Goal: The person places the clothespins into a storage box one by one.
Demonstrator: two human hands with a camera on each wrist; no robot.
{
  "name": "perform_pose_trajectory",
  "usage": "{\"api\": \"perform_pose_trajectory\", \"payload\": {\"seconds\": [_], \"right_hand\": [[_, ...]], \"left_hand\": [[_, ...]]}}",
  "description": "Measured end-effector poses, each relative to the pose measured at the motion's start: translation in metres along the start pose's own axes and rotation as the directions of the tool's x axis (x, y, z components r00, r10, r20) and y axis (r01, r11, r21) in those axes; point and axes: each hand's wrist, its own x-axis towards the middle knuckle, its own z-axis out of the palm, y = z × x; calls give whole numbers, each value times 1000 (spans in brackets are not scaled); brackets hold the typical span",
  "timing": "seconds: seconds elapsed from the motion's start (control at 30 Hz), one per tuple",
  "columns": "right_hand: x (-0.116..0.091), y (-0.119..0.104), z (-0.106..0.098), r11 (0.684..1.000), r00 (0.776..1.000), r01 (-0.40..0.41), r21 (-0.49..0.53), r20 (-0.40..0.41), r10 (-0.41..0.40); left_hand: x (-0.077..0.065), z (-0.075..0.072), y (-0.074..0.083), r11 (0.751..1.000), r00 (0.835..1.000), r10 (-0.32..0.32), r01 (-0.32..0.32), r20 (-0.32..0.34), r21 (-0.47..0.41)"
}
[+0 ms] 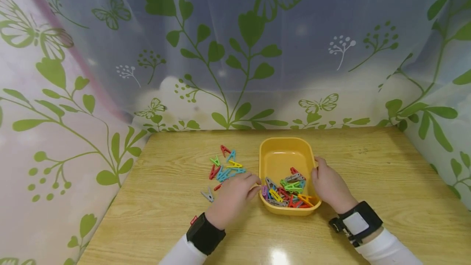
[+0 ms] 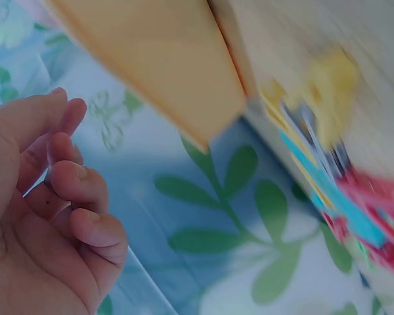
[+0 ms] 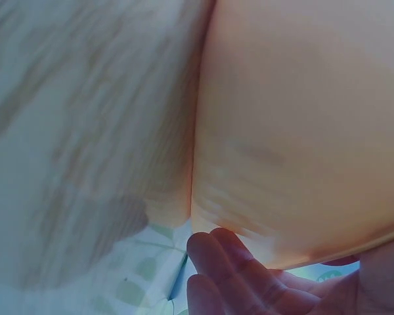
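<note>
A yellow plastic basin (image 1: 287, 146) stands on the table, a heap of colourful clothespins (image 1: 290, 189) lying in its near half. My right hand (image 1: 333, 185) holds the basin's right rim; in the right wrist view its fingers (image 3: 230, 266) lie against the outer wall. At the basin's left side is my left hand (image 1: 235, 195), close to the rim. The left wrist view shows its fingers (image 2: 85, 190) loosely bent, holding nothing, apart from the basin wall (image 2: 164, 59). Further left, loose clothespins (image 1: 224, 173) lie scattered, partly behind the left hand; they look blurred in the left wrist view.
The wooden table (image 1: 165, 162) meets a patterned curtain (image 1: 206, 105) at its back edge, and more curtain (image 1: 73, 134) hangs along the left. A grey clothespin (image 1: 207, 194) lies on the table beside my left hand.
</note>
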Motion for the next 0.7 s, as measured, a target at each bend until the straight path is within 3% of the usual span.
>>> {"api": "perform_pose_trajectory", "payload": {"seconds": [0.23, 0.33, 0.7], "right_hand": [[0, 1, 0, 1000, 1000, 15, 3, -6, -15], [0, 2, 0, 1000, 1000, 19, 6, -9, -19], [0, 2, 1, 999, 999, 31, 8, -18, -31]], "left_hand": [[-10, -14, -35, 992, 991, -126, 127, -44, 22], [-17, -16, -50, 983, 982, -185, 185, -34, 13], [-47, -12, -93, 923, 923, -382, 379, 40, 61]]}}
